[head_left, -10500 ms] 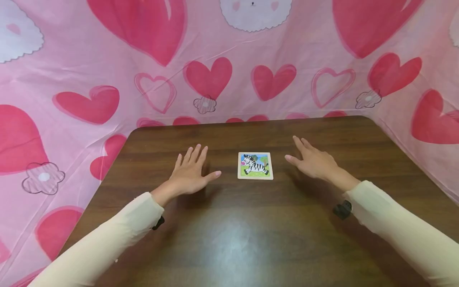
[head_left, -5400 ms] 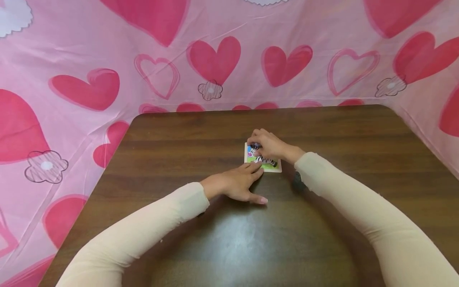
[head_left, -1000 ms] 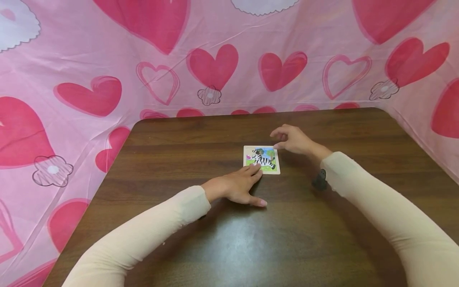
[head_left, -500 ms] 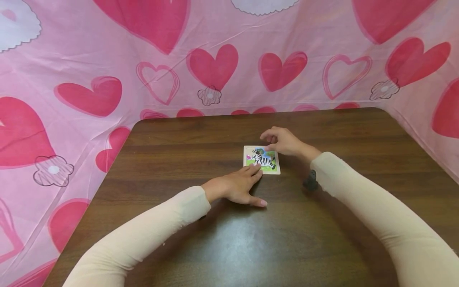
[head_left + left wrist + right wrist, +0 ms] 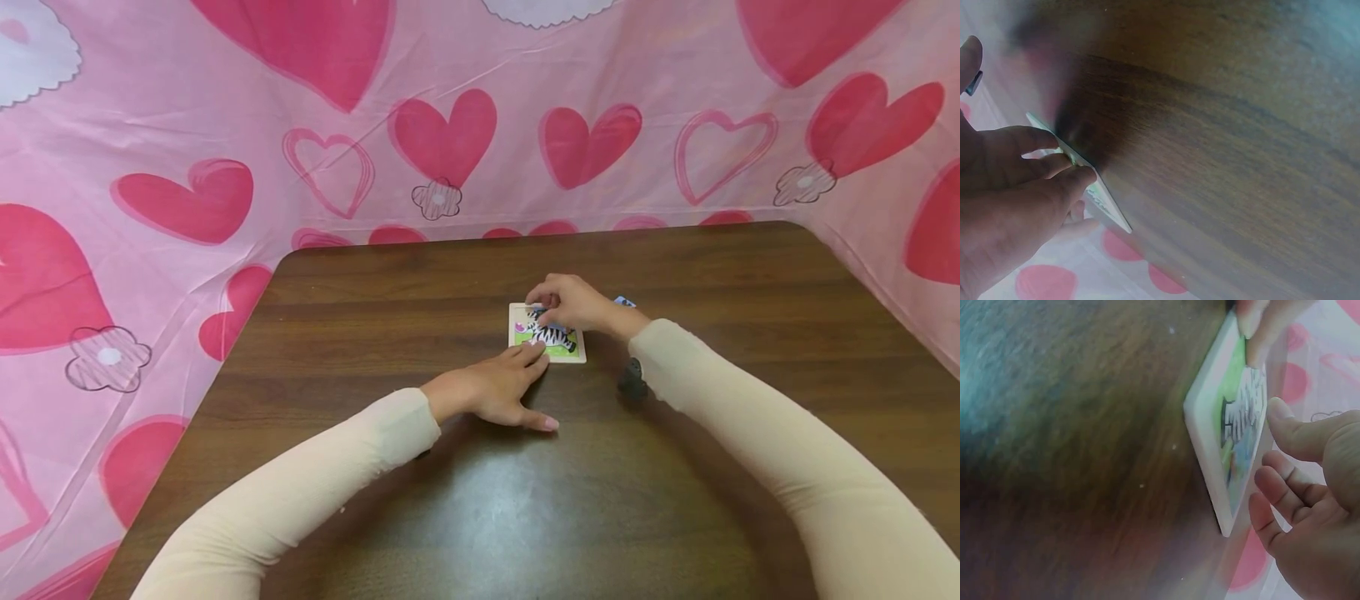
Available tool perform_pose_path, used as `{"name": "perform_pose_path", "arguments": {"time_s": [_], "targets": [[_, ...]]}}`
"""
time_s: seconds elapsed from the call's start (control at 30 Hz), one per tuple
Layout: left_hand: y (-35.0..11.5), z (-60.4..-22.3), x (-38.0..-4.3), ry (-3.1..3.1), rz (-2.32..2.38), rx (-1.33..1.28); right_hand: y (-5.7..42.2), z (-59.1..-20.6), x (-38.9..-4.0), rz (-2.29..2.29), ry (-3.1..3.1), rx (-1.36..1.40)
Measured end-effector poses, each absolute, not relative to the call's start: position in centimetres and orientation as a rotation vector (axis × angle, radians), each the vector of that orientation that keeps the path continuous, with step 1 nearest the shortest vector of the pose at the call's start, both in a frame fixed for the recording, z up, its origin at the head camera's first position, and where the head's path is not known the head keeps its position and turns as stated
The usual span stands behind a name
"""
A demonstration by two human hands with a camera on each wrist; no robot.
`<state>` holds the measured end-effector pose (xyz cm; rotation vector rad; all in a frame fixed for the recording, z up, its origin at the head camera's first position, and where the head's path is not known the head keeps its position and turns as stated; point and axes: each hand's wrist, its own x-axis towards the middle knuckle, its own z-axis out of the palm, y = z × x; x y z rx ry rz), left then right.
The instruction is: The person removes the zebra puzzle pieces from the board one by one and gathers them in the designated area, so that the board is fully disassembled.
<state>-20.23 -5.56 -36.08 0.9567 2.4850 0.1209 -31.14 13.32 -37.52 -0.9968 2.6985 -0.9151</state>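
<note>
A small square zebra puzzle [image 5: 564, 351] lies flat on the brown table, in a pale wooden frame; its upper left corner shows bare light wood. My left hand [image 5: 498, 387] rests its fingertips on the near left edge, thumb spread away. Over the far part of the puzzle is my right hand [image 5: 573, 302], its fingers loosely bent. In the right wrist view, the thumb [image 5: 1297, 434] stands apart from the visible fingers, and no piece shows between them; the index finger is hidden. A blue puzzle piece [image 5: 625, 302] lies on the table beyond my right wrist, partly covered by it.
The dark wooden table [image 5: 420, 283] ends at a pink cloth [image 5: 517, 75] printed with hearts, which hangs behind it and at both sides. A black device [image 5: 632, 380] sits under my right wrist.
Since a second ago my right hand has moved left over the puzzle, and the blue piece has come into view behind it. My left hand stays put. Earliest, both hands were off the puzzle.
</note>
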Motion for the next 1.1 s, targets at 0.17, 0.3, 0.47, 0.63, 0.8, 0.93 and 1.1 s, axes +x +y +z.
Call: {"name": "perform_pose_path", "arguments": {"time_s": [0.17,0.3,0.47,0.63,0.8,0.93,1.1], "targets": [[-5.54,-36.17,-20.19,2.487,0.114,0.957,13.2,-37.69,-31.01,-0.794,2.69,-1.022],[-5.54,-36.06,-20.08,2.494,0.109,0.957,13.17,-37.81,-31.0,-0.798,2.695,-1.028],[-5.51,-35.87,-19.97,2.497,0.109,0.953,13.08,-38.02,-31.03,-0.823,2.711,-1.023],[-5.42,-35.97,-19.85,2.498,0.11,0.954,13.01,-38.19,-30.95,-0.834,2.722,-1.001],[-5.4,-35.99,-19.78,2.503,0.115,0.952,12.96,-38.14,-30.79,-0.843,2.729,-0.985],[-5.42,-35.96,-19.76,2.498,0.118,0.944,12.94,-38.03,-30.63,-0.824,2.747,-0.963],[-5.35,-35.94,-19.7,2.497,0.122,0.939,12.92,-38.01,-30.6,-0.809,2.751,-0.967]]}}
